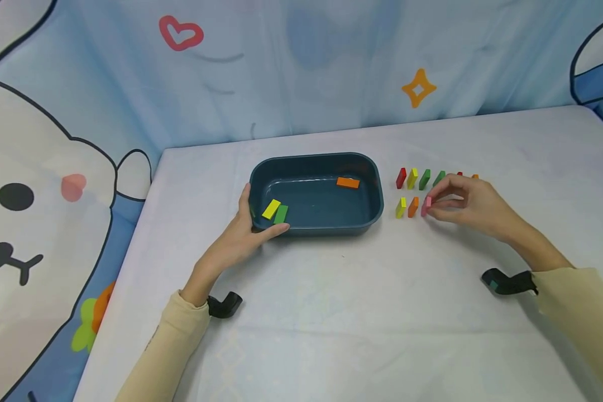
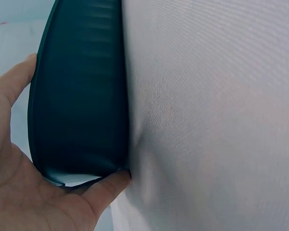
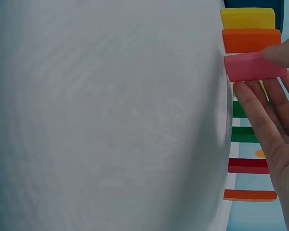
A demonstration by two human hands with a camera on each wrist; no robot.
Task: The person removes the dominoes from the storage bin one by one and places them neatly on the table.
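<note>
While my left hand (image 1: 241,237) grips the dark blue plastic tub's (image 1: 377,190) near-left corner to steady it, my right hand (image 1: 464,204) pinches the upright pink wooden block (image 1: 425,206), extending the near row

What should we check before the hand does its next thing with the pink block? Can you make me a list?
1. Right hand has the pink block: ok, fingertips pinch it.
2. Pink block stands in line with the near yellow block and orange block: ok, upright beside the orange one.
3. Back row, red block first, is standing: ok for those in view; the hand hides some.
4. Left hand steadies the blue tray: ok, it holds the corner.
5. Tray has room: ok, only three blocks lie inside.
6. Pink block sits flat on the table: cannot tell.
</note>
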